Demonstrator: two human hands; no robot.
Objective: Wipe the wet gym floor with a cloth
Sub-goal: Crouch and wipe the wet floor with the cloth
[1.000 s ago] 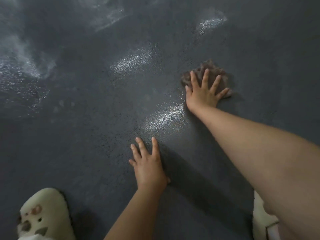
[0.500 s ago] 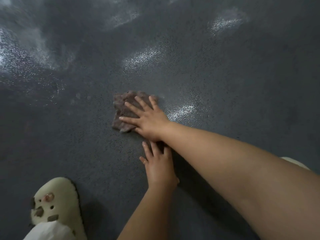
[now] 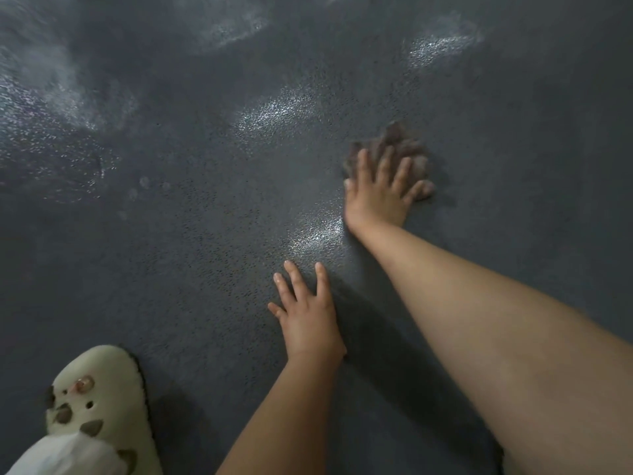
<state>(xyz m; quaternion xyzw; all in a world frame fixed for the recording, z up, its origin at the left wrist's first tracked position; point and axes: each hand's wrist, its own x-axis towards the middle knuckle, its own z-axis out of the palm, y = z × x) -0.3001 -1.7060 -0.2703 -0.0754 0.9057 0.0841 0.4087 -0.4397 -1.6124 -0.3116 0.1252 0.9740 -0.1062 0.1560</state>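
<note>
Brown cloth (image 3: 394, 149) lies flat under your right hand (image 3: 380, 193), fingers spread and pressing it to the floor (image 3: 191, 269). Half a second ago that hand had it pulled in close, just ahead of your left hand (image 3: 308, 320); now it is swept back out to the far right, so one full stroke is done. Your left hand stays planted, fingers spread, holding nothing. A wet sheen (image 3: 317, 234) remains just left of your right wrist, more further out, so wiping looks unfinished. A slipper (image 3: 99, 402) sits well left of your left hand.
</note>
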